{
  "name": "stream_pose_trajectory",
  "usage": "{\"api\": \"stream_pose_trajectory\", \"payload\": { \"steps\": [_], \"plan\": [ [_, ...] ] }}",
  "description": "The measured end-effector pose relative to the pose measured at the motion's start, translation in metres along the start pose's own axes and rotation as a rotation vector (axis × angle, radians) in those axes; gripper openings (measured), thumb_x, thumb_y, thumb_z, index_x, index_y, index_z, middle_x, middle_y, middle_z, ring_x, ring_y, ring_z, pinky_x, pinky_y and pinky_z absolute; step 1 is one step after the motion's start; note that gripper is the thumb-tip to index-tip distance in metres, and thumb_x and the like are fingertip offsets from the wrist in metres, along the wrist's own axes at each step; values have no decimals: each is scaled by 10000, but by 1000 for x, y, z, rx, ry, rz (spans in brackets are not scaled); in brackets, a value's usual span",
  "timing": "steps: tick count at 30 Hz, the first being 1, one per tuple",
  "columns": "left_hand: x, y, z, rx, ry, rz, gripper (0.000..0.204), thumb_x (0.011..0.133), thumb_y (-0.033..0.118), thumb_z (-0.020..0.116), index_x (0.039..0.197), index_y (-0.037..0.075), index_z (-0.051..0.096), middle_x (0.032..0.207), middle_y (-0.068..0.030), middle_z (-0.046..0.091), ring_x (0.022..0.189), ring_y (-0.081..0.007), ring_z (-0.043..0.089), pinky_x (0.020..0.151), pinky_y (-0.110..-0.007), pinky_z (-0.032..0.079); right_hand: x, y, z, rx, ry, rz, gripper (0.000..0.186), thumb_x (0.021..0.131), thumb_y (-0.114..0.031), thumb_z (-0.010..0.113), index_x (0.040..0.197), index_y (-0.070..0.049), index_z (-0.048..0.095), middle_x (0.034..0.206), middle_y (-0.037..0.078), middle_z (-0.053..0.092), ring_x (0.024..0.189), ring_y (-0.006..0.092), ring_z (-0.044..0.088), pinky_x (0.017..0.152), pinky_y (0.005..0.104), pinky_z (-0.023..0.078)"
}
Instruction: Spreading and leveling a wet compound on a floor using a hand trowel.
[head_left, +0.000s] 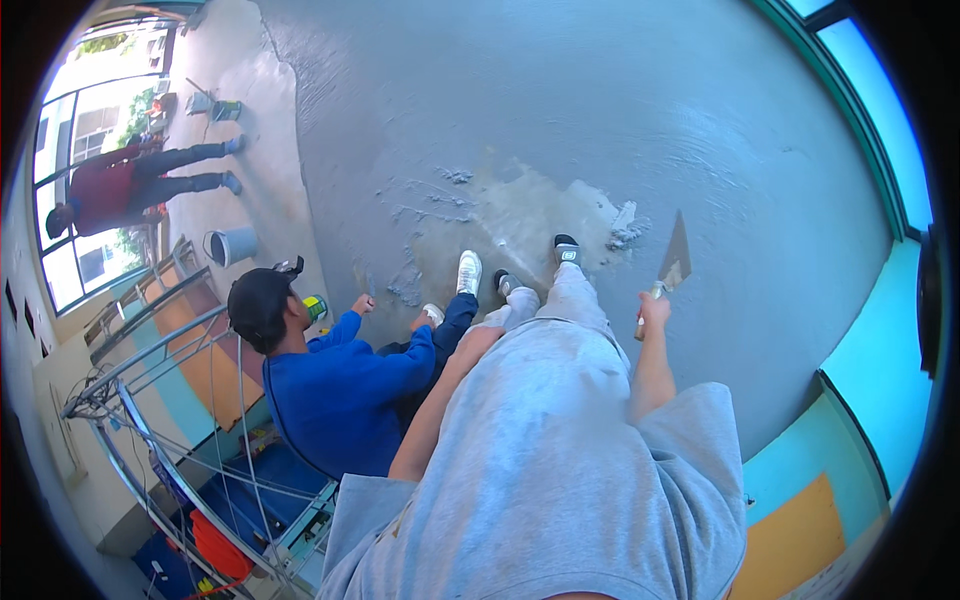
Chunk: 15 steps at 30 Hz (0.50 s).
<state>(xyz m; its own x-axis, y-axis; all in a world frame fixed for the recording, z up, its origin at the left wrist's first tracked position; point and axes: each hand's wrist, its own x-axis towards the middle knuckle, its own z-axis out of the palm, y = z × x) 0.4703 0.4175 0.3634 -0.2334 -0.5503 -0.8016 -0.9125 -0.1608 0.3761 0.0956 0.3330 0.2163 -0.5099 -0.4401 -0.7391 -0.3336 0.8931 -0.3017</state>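
My right hand [655, 312] is closed round the handle of a pointed trowel [677, 258]. Its blade is raised over wet grey mortar [690, 130] and has some mortar stuck near the handle. My left hand [478, 343] lies on my left thigh, holding no tool that I can see; its fingers show only in part. Ahead of my feet is a thinner, paler patch [540, 205] with a lump of mortar [625, 228] at its right edge. My shoes [567, 250] stand at the near side of this patch.
A co-worker in a blue top [345, 395] crouches close on my left, near a green and yellow can [315, 308]. Farther left stand a metal frame [150, 420], a bucket [232, 246] and a person in red [105, 190]. A teal-edged wall [870, 300] bounds the right.
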Motion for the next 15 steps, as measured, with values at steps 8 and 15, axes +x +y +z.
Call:
{"api": "stream_pose_trajectory", "payload": {
  "steps": [8,15],
  "plan": [
    [-9,8,7,-5,-7,-34,254,804,181,463,966,62,618,942,-184,617,904,-335,589,784,-417,452,-8,-16,-6,36,-102,63,344,721,-218,660,872,75,560,609,137,590,449,210,576,425,346,455],
    [-11,14,9,-14,-7,-46,247,802,181,462,952,65,620,929,-184,620,897,-336,590,777,-420,452,-8,-19,-9,-4,-125,43,311,729,-207,650,847,67,563,593,128,583,436,208,566,412,348,444]
  ]
}}
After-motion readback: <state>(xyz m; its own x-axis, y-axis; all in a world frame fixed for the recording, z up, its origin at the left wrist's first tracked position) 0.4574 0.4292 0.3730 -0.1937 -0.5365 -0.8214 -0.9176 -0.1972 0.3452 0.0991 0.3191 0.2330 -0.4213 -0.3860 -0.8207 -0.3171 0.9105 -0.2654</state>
